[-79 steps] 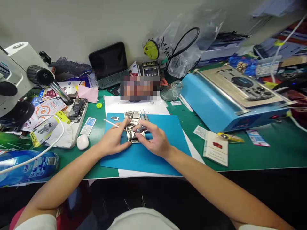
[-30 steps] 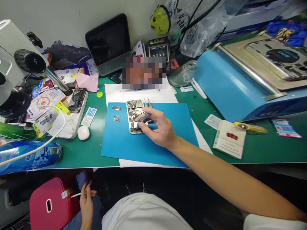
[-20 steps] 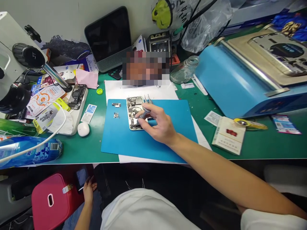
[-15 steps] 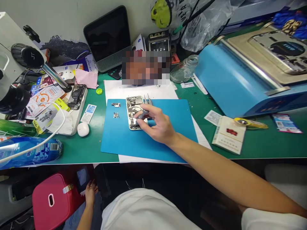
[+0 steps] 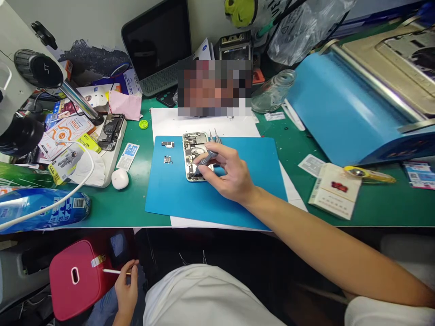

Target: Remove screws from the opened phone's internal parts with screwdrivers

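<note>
An opened phone (image 5: 190,156) lies on the blue mat (image 5: 176,192), its inner parts exposed. Over its right side, my right hand (image 5: 233,174) is closed around a grey-handled screwdriver (image 5: 208,158), which points down toward the lower part of the phone; its tip is hard to make out. Two thin metal prongs (image 5: 215,136) show just beyond the fingers. Two small phone parts, an upper one (image 5: 167,145) and a lower one (image 5: 167,159), rest left of the phone. Below the table edge, my left hand (image 5: 126,287) pinches a white cigarette (image 5: 111,271).
A blue machine (image 5: 326,104) stands at the right, behind a cigarette box (image 5: 335,190) and a yellow cutter (image 5: 369,174). A glass jar (image 5: 273,90) is at the back. Leftward are a white earbud case (image 5: 120,179), another opened phone (image 5: 112,131) and a microscope stand (image 5: 79,104). A red box (image 5: 76,280) sits below.
My left hand has drawn down and turned, and the cigarette in it now shows clearly. The view has shifted slightly; my right hand stays over the phone, the screwdriver handle now more slanted.
</note>
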`<state>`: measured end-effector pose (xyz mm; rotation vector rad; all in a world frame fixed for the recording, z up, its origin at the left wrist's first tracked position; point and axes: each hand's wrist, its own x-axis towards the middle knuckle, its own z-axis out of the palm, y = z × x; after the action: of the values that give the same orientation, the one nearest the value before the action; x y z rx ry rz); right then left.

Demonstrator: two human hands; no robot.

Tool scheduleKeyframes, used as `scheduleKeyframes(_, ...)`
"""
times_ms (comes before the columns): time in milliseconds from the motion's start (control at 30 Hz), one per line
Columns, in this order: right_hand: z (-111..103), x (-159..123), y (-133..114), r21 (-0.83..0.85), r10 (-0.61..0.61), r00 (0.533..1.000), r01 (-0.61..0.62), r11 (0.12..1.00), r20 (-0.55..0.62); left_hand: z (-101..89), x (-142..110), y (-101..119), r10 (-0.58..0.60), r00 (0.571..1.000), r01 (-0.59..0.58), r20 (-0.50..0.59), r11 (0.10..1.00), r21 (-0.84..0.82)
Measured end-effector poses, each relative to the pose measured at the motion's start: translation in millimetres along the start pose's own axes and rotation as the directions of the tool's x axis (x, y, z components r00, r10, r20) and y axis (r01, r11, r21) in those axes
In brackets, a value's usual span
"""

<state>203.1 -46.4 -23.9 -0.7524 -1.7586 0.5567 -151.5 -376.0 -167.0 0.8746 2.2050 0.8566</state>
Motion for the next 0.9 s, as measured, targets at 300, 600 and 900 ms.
scheduleKeyframes(300, 4.7, -2.5, -1.4, 0.152, 0.059, 0.997, -0.065, 0.986, 0.039, 12.0, -16.6, 172.9, 0.906, 0.405, -0.900, 0.121, 0.419, -0.119)
scheduleKeyframes(600, 9.5, -4.3, -0.1, 0.233, 0.040, 0.998, -0.051, 0.971, 0.053, 85.9, 58.0, 329.9, 0.881, 0.405, -0.907, 0.244, 0.352, 0.232)
scheduleKeyframes(900, 8.1, -2.9, -1.2, 0.231, 0.079, 0.995, -0.092, 0.969, 0.065, 105.9, 76.6, 329.9, 0.861, 0.409, -0.906, 0.303, 0.343, 0.249)
